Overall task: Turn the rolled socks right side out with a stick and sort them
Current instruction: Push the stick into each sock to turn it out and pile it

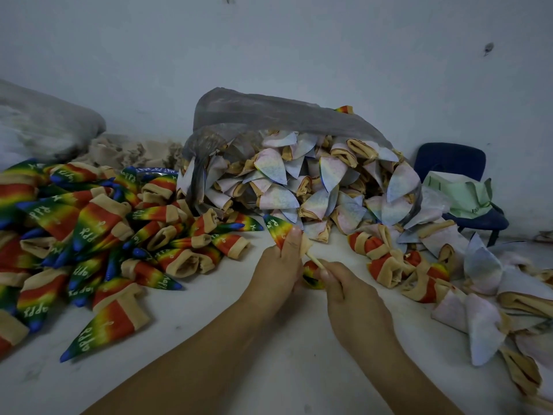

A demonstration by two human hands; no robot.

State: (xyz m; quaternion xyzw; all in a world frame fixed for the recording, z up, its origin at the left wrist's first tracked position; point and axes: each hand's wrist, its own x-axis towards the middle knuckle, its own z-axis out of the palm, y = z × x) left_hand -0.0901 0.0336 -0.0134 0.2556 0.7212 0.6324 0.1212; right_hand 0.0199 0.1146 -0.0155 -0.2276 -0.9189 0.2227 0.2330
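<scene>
My left hand (pixel 282 265) grips a rainbow sock (pixel 278 227) by its tan cuff, the pointed toe aiming up and left. A thin pale stick (pixel 315 260) runs out of the cuff, and my right hand (pixel 339 284) pinches its lower end. Under my hands lies another rolled rainbow sock (pixel 311 275), partly hidden. A heap of bright rainbow socks (pixel 89 229) covers the left of the table. Pale inside-out socks (pixel 299 181) spill from a grey plastic bag (pixel 269 115) at the middle back. More pale socks (pixel 484 295) lie at the right.
The white table (pixel 269 354) runs under everything. A few half-turned red and tan socks (pixel 386 259) lie right of my hands. A grey sack (pixel 45 127) sits at the back left. A blue chair (pixel 460 166) with a green bag (pixel 460 196) stands at the right.
</scene>
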